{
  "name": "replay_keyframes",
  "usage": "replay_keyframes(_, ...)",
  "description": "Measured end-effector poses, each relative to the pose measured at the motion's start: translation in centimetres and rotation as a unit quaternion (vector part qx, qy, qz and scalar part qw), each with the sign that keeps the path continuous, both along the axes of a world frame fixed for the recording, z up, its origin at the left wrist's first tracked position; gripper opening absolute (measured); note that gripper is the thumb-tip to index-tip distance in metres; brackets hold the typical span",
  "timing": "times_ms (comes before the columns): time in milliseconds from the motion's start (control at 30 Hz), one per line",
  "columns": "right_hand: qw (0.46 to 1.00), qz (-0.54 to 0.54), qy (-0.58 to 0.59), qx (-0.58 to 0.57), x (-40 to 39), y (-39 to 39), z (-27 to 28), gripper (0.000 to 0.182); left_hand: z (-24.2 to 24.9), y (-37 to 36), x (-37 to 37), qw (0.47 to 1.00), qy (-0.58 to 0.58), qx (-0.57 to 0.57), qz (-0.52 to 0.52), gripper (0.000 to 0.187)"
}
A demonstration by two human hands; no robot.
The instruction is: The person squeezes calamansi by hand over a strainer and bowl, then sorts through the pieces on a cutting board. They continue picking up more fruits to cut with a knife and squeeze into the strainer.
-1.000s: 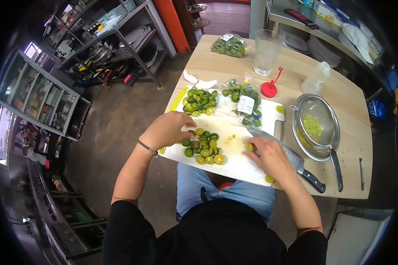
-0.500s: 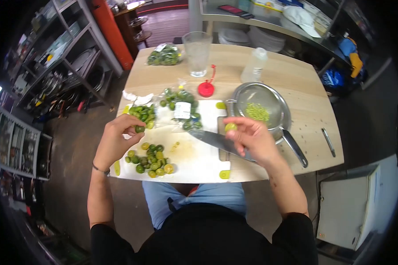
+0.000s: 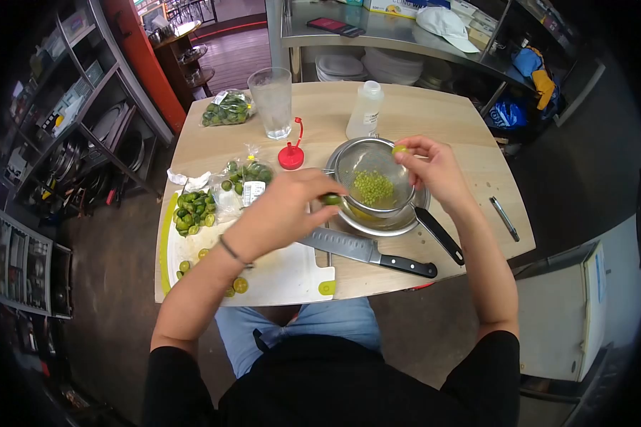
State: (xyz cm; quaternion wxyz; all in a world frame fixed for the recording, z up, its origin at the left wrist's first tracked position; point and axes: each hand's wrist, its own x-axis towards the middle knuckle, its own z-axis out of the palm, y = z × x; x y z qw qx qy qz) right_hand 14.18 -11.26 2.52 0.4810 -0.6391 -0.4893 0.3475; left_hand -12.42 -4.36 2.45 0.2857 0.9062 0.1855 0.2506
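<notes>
My left hand (image 3: 281,213) pinches a small dark green lime half (image 3: 330,199) at the near left side of the strainer. Over the strainer's right rim, my right hand (image 3: 438,174) holds another lime half (image 3: 400,150), yellow-green, between thumb and fingers. The mesh strainer (image 3: 349,158) rests on a metal bowl (image 3: 399,229), with a heap of small pale green seeds or bits (image 3: 372,188) in it. A chef's knife (image 3: 349,245) lies partly on the white cutting board (image 3: 292,274). Cut limes (image 3: 240,285) on the board are mostly hidden by my left forearm.
Squeezed lime pieces (image 3: 194,210) are piled at the board's left, beside a bagged lot of limes (image 3: 249,171). Farther back are another lime bag (image 3: 226,110), a glass (image 3: 271,107), a red cap (image 3: 290,156) and a plastic bottle (image 3: 365,112). A pen (image 3: 504,218) lies right.
My left hand has moved right from over the board to the strainer, carrying its lime half. The right hand has risen to the strainer's far right rim. The view has shifted slightly.
</notes>
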Motion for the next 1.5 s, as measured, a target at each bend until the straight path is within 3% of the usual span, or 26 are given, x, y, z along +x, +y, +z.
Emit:
replay_keyframes(67, 1.000, 0.025, 0.007, 0.003, -1.2, 0.3, -0.2, 0.023, -1.0, -0.5, 3.0, 0.990, -0.065, 0.122, -0.004, 0.025)
replay_keyframes(267, 0.998, 0.026, 0.046, 0.028, -1.9, 0.8, 0.2, 0.025, -0.7, 1.3, 8.4, 0.965, -0.173, 0.189, 0.054, 0.025)
replay_keyframes(433, 0.972, 0.057, 0.225, 0.047, -0.4, -0.3, 1.2, 0.029, 0.1, 1.3, 9.8, 0.961, -0.202, 0.182, 0.049, 0.026)
replay_keyframes(533, 0.959, 0.072, 0.272, 0.044, 1.0, -0.1, 0.8, 0.032, 0.6, 1.4, 10.3, 0.959, -0.222, 0.172, 0.040, 0.027)
replay_keyframes(733, 0.937, 0.137, 0.319, 0.025, 2.5, 0.9, 0.5, 0.034, 0.6, 1.8, 10.9, 0.957, -0.236, 0.167, 0.013, 0.027)
replay_keyframes(867, 0.947, 0.135, 0.292, 0.020, 2.2, 1.4, 0.5, 0.033, 0.8, 2.0, 10.0, 0.965, -0.213, 0.153, 0.011, 0.027)
replay_keyframes(933, 0.990, 0.104, 0.095, 0.003, 2.0, 1.9, 0.4, 0.028, 0.6, 2.3, 9.1, 0.972, -0.184, 0.146, 0.024, 0.027)
replay_keyframes(967, 0.990, 0.105, 0.095, 0.002, 2.0, 2.2, -0.2, 0.028, 0.5, 2.5, 8.5, 0.977, -0.157, 0.138, 0.035, 0.027)
replay_keyframes(1000, 0.993, 0.109, -0.048, 0.010, 2.1, 2.7, -1.4, 0.025, 0.5, 2.6, 7.6, 0.977, -0.158, 0.138, 0.036, 0.027)
replay_keyframes(1033, 0.975, 0.112, -0.190, 0.018, 1.7, 3.0, -1.6, 0.023, 0.3, 2.5, 6.3, 0.985, -0.119, 0.117, 0.049, 0.026)
replay_keyframes(1067, 0.922, 0.116, -0.367, 0.047, 0.7, 2.8, -1.8, 0.020, 0.1, 2.4, 4.9, 0.990, -0.082, 0.095, 0.065, 0.026)
replay_keyframes(1200, 0.910, 0.119, -0.395, 0.033, 0.5, 3.6, -2.9, 0.016, -1.3, 1.0, -0.1, 0.992, -0.037, 0.093, 0.072, 0.024)
replay_keyframes(1267, 0.893, 0.114, -0.433, 0.050, 0.4, 3.7, -2.9, 0.012, -1.7, -0.3, -2.4, 0.994, 0.041, 0.057, 0.084, 0.023)
replay_keyframes(1400, 0.873, 0.116, -0.467, 0.076, 0.3, 4.2, -3.2, 0.010, -2.9, -2.8, -5.9, 0.995, 0.009, -0.013, 0.096, 0.022)
replay_keyframes(1500, 0.868, 0.104, -0.475, 0.102, 0.2, 4.2, -3.4, 0.010, -3.8, -4.0, -7.9, 0.992, 0.009, 0.001, 0.124, 0.022)
